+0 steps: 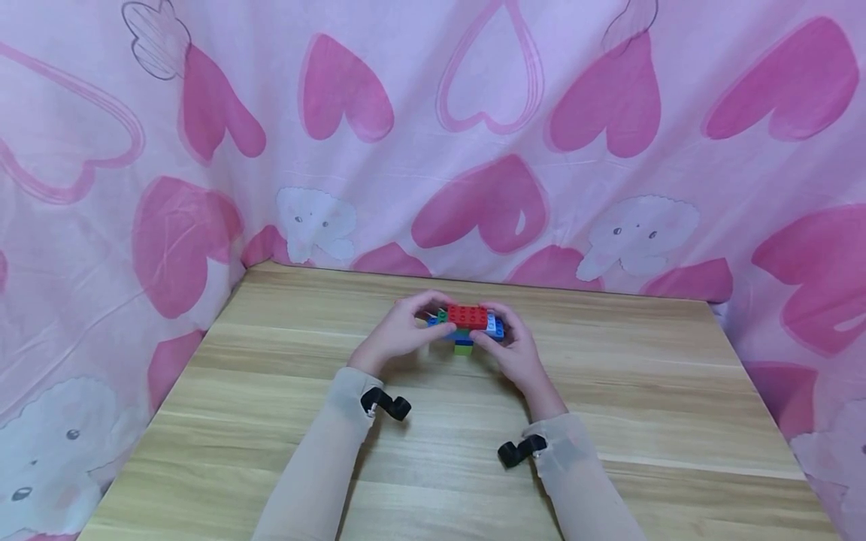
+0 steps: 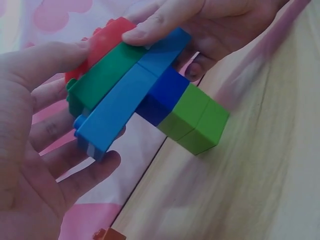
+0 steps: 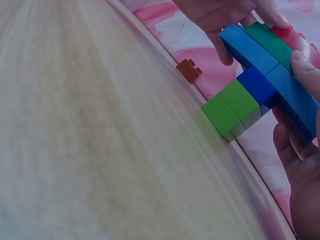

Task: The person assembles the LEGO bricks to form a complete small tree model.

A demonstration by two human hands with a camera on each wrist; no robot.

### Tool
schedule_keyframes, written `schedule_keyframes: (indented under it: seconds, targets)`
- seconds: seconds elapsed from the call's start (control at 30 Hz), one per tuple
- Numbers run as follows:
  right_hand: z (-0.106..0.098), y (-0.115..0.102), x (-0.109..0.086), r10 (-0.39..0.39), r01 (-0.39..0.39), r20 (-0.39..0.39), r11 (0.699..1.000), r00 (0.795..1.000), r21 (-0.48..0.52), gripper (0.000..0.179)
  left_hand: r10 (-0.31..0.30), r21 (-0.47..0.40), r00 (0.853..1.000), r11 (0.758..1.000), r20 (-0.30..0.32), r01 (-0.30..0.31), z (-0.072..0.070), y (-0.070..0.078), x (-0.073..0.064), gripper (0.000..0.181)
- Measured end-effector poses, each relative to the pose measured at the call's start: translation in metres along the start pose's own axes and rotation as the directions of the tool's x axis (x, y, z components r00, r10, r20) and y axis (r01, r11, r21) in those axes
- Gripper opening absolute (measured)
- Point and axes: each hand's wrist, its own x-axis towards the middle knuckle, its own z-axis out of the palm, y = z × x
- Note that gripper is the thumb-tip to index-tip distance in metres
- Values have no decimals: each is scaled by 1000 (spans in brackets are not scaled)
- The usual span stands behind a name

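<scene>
Both hands hold a structure of toy building bricks between them. A red brick (image 1: 467, 316) lies on top, above a green brick (image 2: 107, 75) and a layer of light blue bricks (image 2: 122, 105). Under these, a dark blue brick (image 3: 257, 86) and lime green bricks (image 3: 230, 111) form a narrow stem down to the tabletop. My left hand (image 1: 407, 324) grips the left end, its thumb against the red brick. At the right end my right hand (image 1: 512, 344) grips too, with its thumb near the red and green bricks. A white brick (image 1: 492, 323) shows beside the right fingers.
An orange-brown brick (image 3: 188, 71) sits apart near the table's far edge. The wooden table (image 1: 271, 436) stretches toward me and to both sides. A pink curtain with hearts (image 1: 379, 165) hangs behind it and along the sides.
</scene>
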Motion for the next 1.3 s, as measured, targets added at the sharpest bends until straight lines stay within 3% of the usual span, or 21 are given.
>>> schedule_keyframes:
  seconds: [0.27,0.4,0.6,0.8,1.03,1.3]
  targets:
    - [1,-1,0,17,-17,-6,1000,1000,2,56,27,-19,999,999,-24,-27,-7,0,-3,37]
    - [1,-2,-1,38,-38,-6,999,999,7,56,17,-23,995,1000,-95,-20,-13,-3,-4,33]
    - [1,-2,-1,45,-45,-4,999,999,4,56,-29,0,966,1000,-255,30,-21,-11,-3,27]
    - [0,-1,-1,45,-45,0,999,999,2,55,-73,21,941,996,-330,84,-29,-25,-3,33]
    - [0,-1,-1,51,-51,4,999,999,-1,55,-132,37,926,987,-353,155,-36,-37,-7,43]
    - [0,0,0,51,-51,5,999,999,-7,55,-145,126,935,973,-324,195,-36,-50,-8,57]
